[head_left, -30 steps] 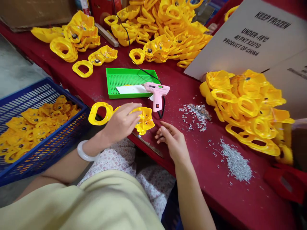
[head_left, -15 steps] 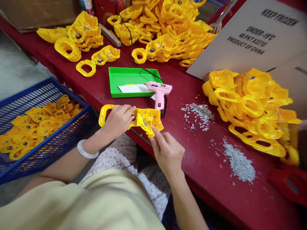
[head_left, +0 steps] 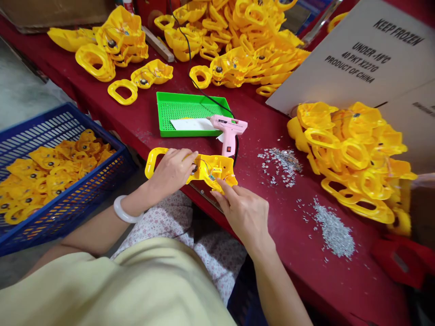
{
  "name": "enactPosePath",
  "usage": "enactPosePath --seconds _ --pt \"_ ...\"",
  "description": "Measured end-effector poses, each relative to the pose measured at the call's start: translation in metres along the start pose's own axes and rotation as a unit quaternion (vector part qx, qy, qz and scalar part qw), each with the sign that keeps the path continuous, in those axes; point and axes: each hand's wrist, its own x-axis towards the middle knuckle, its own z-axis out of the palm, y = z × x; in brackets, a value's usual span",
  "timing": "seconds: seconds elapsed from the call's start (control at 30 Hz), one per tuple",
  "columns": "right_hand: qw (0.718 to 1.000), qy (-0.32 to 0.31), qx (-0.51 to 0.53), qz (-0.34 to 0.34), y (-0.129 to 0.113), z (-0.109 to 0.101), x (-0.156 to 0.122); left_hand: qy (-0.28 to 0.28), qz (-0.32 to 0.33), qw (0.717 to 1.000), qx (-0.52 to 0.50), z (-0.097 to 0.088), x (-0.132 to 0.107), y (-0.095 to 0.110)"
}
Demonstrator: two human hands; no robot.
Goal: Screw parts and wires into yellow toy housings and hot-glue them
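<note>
A yellow plastic shell with a loop handle [head_left: 207, 168] lies at the near edge of the red table [head_left: 272, 217], its inner side up with thin wires and a small round part showing. My left hand [head_left: 173, 171] is closed over its handle end and grips it. My right hand [head_left: 243, 210] pinches the shell's right end, forefinger stretched onto the inside by the wires. Just behind the shell stands a pink glue gun [head_left: 228, 131], its nozzle over a green perforated tray [head_left: 185, 108] with a white sheet in it.
Heaps of yellow shells lie at the far left [head_left: 112, 40], far middle [head_left: 244, 40] and right [head_left: 356, 154]. A blue basket [head_left: 50, 172] of yellow parts stands left of the table. Small silvery screws [head_left: 333, 231] are scattered on the right. Behind them leans a cardboard box [head_left: 356, 59].
My right hand came from the bare table onto the shell's right end. My left hand closed down on the handle end, and the shell shifted a little to the right.
</note>
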Motion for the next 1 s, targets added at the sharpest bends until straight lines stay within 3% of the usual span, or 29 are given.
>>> enactPosePath --seconds 0.27,0.43,0.63,0.87,1.0 --pt "1.0 -0.029 -0.004 0.003 -0.001 0.005 0.001 0.003 0.003 1.0 -0.017 0.001 -0.001 -0.005" --pt "0.996 0.063 0.062 0.027 0.003 0.008 -0.017 -0.027 -0.027 0.999 -0.027 -0.001 0.003 -0.013" --pt "0.968 0.164 0.179 0.057 -0.001 0.017 -0.051 -0.021 -0.054 0.996 -0.062 -0.003 0.004 -0.011" --pt "0.942 0.166 0.286 0.06 -0.029 0.023 -0.057 0.005 -0.108 0.983 -0.148 -0.012 -0.002 0.001" --pt "0.937 0.184 0.285 0.079 -0.03 0.024 -0.056 0.056 -0.169 0.965 -0.194 -0.033 -0.001 -0.019"
